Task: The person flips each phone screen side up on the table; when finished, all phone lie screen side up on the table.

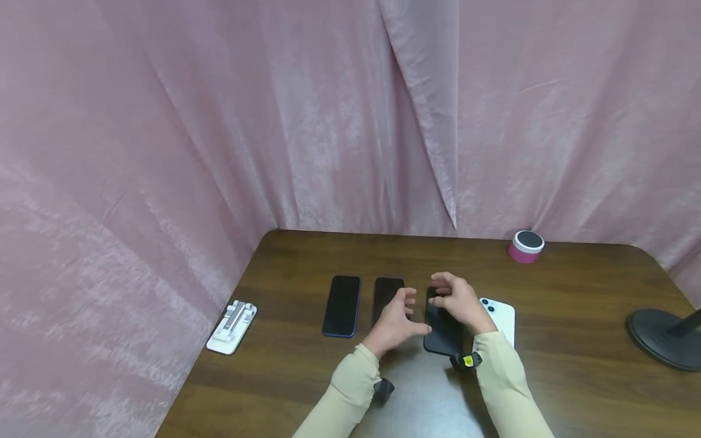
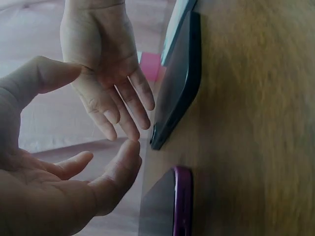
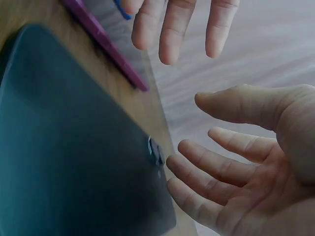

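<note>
My left hand point(image 1: 395, 323) hovers by a purple-edged smartphone point(image 1: 386, 293), partly covering it in the head view. Its fingers are loosely bent and hold nothing. Above a dark smartphone point(image 1: 442, 331) is my right hand point(image 1: 460, 302), its fingers spread and nothing between them. In the right wrist view this dark phone point(image 3: 74, 137) lies just beside the fingertips, with a small camera part at its corner; whether they touch it I cannot tell. The two palms face each other, apart. A white smartphone point(image 1: 504, 316) lies under the right forearm, partly hidden.
A blue-edged smartphone point(image 1: 342, 306) lies to the left. Near the table's left edge is a white phone-shaped object point(image 1: 232, 327) with a grey strip. A pink jar point(image 1: 526, 247) stands at the back; a round black base point(image 1: 665, 339) is at right. Pink curtains point(image 1: 328, 121) hang behind the table.
</note>
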`<state>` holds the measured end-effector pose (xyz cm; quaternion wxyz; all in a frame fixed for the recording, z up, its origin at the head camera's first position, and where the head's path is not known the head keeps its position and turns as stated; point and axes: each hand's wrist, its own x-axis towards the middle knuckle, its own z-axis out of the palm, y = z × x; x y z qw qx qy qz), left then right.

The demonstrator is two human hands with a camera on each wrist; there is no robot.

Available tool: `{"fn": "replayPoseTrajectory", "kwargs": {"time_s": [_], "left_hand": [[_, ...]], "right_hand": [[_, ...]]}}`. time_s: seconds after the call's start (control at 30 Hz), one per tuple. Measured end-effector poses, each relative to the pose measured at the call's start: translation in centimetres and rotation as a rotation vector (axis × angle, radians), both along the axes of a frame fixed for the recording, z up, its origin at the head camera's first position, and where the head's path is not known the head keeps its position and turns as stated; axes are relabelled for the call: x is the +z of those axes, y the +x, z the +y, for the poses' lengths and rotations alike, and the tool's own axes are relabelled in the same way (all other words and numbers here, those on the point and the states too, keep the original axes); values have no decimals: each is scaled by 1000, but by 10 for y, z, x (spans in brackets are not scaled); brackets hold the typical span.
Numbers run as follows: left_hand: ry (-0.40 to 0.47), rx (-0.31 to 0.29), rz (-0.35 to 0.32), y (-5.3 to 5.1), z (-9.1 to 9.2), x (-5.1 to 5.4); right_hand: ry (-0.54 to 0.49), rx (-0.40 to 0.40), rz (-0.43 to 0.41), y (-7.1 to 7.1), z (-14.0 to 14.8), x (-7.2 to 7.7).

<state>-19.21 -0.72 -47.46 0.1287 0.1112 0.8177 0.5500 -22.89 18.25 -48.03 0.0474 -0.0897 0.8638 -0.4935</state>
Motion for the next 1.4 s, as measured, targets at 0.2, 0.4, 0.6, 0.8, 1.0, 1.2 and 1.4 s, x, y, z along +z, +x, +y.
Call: {"fn": "replayPoseTrajectory", "kwargs": {"time_s": [0.2, 0.4, 0.6, 0.8, 1.0, 1.2, 1.4], "left_hand": [[-59, -43, -32, 3, 12, -1], [-168, -80, -23, 7, 23, 0], [-328, -60, -12, 9, 36, 3], [-413, -41, 21, 10, 49, 1], [-504, 31, 43, 11, 63, -1], [-631, 28, 64, 13, 72, -9], [-708, 21, 95, 14, 77, -14]], "right_hand": [[60, -32, -22, 7, 8, -1], [84, -26, -46, 10, 14, -2], [94, -28, -78, 8, 18, -2], [116, -38, -107, 6, 23, -3], [131, -21, -95, 6, 27, 1], [150, 5, -76, 6, 28, 3], [158, 27, -90, 5, 30, 3]]}}
